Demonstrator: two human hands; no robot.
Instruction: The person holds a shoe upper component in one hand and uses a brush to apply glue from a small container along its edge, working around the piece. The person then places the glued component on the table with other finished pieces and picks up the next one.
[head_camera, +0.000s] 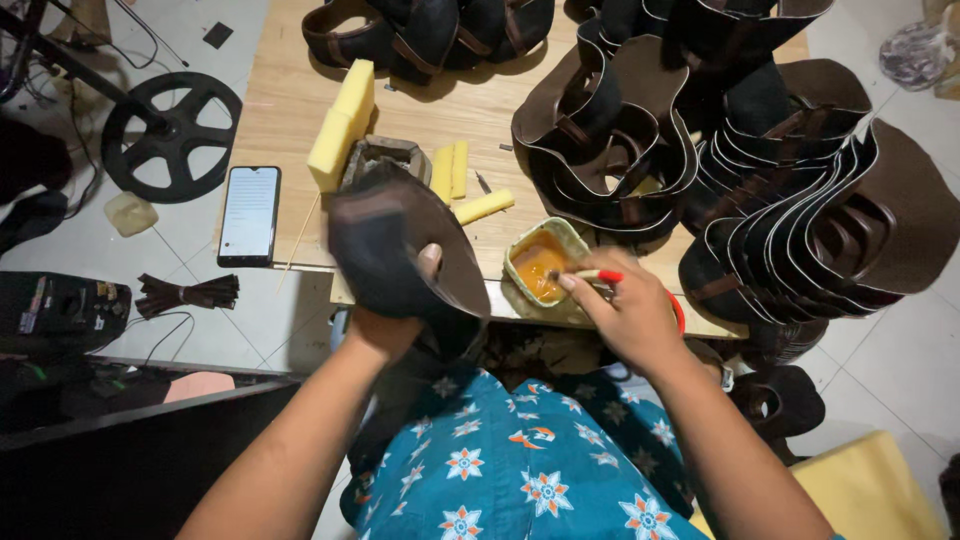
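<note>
Gripping with both hands, set apart at the near edge of the low wooden table. Left hand closing around the lower end of a dark brown leather shoe upper, thumb pressing on its inner face, piece held upright and slightly blurred. Right hand pinching a small red-handled brush, bristle end dipping into the yellow-rimmed glue pot holding orange adhesive.

Handling judgement for the upper: appearing light, thin and flexible, likely folding under its own weight if held by one corner; supporting best at the lower end or along an uncoated edge, keeping fingers off the face receiving adhesive. Wet glue probably making the surface tacky, so gripping only the dry side.

Handling judgement for the brush: light and stiff, holding near the ferrule for control. Pot sitting close to the table edge, looking easy to tip.

Lying just beyond the pot: yellow foam blocks and smaller foam strips. Resting left of these: a smartphone, screen lit. Stacking farther back and to the right: nested leather uppers, curved and overlapping. Standing on the tiled floor at far left: a black spoked wheel.
</note>
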